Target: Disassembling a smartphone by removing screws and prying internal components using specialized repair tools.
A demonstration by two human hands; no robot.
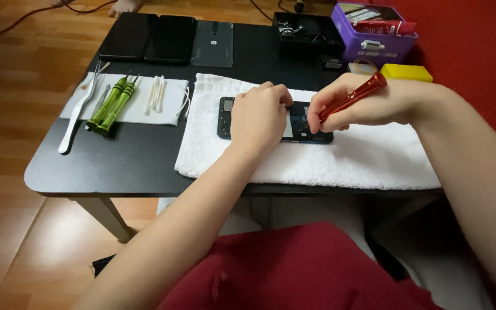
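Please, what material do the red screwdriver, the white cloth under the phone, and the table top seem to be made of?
The red screwdriver, held in the right hand, looks like anodised metal: it has a glossy sheen and a ribbed grip. The white cloth seems to be terry towel, soft and fuzzy at the edges. The table top appears to be matt black laminate or painted wood; which one is unclear.

Green screwdrivers (110,104), cotton swabs (156,93), purple box (374,43), yellow sponge (406,72).
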